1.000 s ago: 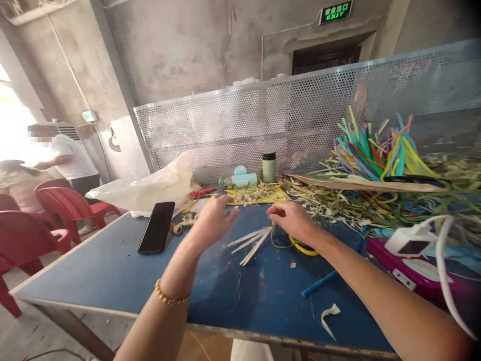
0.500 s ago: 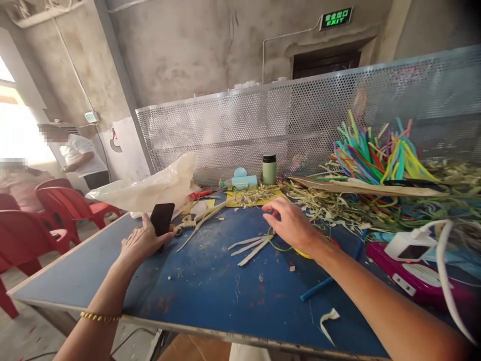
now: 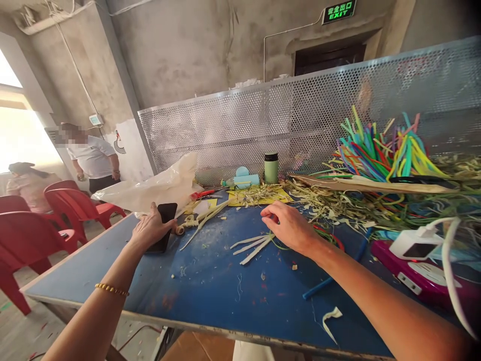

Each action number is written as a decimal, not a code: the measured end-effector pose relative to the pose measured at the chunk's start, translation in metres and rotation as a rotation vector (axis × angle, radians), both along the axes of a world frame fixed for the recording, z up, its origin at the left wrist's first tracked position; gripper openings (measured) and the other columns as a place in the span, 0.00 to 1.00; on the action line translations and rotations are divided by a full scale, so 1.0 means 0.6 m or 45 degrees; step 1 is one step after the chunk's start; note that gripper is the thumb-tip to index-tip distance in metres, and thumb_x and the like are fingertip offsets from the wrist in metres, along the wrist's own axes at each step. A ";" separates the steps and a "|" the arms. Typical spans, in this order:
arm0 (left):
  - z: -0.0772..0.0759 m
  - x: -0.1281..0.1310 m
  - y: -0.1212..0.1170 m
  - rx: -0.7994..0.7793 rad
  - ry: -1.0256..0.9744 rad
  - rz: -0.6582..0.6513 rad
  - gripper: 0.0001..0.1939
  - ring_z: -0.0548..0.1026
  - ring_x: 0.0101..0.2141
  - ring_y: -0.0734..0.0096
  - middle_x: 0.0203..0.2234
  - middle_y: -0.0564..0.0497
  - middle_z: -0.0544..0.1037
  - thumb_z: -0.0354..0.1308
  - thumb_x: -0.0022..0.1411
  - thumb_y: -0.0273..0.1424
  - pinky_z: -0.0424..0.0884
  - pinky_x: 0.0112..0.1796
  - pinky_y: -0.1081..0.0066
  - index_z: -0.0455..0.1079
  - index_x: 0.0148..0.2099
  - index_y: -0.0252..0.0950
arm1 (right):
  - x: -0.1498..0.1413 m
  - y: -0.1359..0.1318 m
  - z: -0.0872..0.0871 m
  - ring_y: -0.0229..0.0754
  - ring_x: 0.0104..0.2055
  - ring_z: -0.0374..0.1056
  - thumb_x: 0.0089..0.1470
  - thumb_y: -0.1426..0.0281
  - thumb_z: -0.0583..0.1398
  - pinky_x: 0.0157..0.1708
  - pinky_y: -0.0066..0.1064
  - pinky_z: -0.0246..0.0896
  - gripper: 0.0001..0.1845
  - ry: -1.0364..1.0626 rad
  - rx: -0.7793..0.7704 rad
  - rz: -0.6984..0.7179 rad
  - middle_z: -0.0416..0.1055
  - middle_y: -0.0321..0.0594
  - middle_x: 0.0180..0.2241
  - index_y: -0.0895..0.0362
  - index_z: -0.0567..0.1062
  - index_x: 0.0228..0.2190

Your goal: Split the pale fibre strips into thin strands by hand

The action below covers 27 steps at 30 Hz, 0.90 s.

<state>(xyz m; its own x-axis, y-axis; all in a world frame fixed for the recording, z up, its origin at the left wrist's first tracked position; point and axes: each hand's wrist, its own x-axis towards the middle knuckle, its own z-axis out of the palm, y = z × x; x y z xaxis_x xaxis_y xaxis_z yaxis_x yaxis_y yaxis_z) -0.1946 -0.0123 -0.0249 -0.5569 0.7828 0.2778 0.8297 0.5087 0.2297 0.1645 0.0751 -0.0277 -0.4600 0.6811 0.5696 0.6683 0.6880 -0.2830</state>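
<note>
My left hand [image 3: 149,228] is wrapped round the edge of a black phone [image 3: 168,214], thumb on one side and fingers on the other. The phone's lower end is at the blue table, by a small tan roll [image 3: 180,229]. My right hand [image 3: 287,225] is at the middle of the table, palm down, its fingers loosely curled with a small gap by the thumb; I see nothing held in them. Several pale flat strips [image 3: 252,246] fan out on the table just below it, their joined end partly hidden beneath the hand.
Behind lie a plastic bag [image 3: 161,183], red-handled pliers or scissors [image 3: 203,193], a green flask [image 3: 271,169] and dried plant strips [image 3: 330,204]. Colourful pipe cleaners [image 3: 383,150], a magenta power strip [image 3: 404,273] and a blue rod [image 3: 317,289] are rightward. Two people are near red chairs [image 3: 80,205].
My left hand has tilted the phone lower towards the table. My right hand has hardly moved. The view has shifted slightly, and the standing person in white has turned.
</note>
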 end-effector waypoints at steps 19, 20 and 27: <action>-0.012 0.032 0.015 0.134 -0.148 0.204 0.44 0.64 0.57 0.29 0.56 0.19 0.63 0.51 0.57 0.45 0.65 0.47 0.44 0.45 0.68 0.26 | -0.001 -0.006 0.003 0.40 0.34 0.69 0.58 0.75 0.59 0.37 0.30 0.60 0.06 -0.035 -0.025 -0.022 0.74 0.40 0.35 0.57 0.77 0.32; -0.012 0.032 0.015 0.136 -0.141 0.209 0.44 0.65 0.57 0.30 0.56 0.20 0.63 0.51 0.57 0.45 0.65 0.48 0.44 0.45 0.68 0.26 | -0.001 -0.006 0.003 0.40 0.34 0.69 0.58 0.75 0.59 0.37 0.30 0.60 0.06 -0.033 -0.027 -0.023 0.74 0.40 0.35 0.57 0.77 0.32; -0.014 0.030 0.015 0.144 -0.116 0.206 0.44 0.68 0.55 0.32 0.53 0.22 0.67 0.51 0.57 0.46 0.67 0.46 0.47 0.46 0.67 0.26 | 0.002 -0.003 0.003 0.40 0.34 0.69 0.57 0.74 0.59 0.37 0.30 0.61 0.05 -0.027 -0.023 -0.014 0.75 0.40 0.36 0.57 0.77 0.33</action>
<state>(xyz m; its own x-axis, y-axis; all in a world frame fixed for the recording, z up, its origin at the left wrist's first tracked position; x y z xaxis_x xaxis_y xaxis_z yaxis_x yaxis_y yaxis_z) -0.1764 -0.0032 -0.0335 -0.6997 0.6477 0.3015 0.7124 0.6005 0.3633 0.1657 0.0733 -0.0261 -0.4643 0.6965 0.5472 0.6820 0.6753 -0.2808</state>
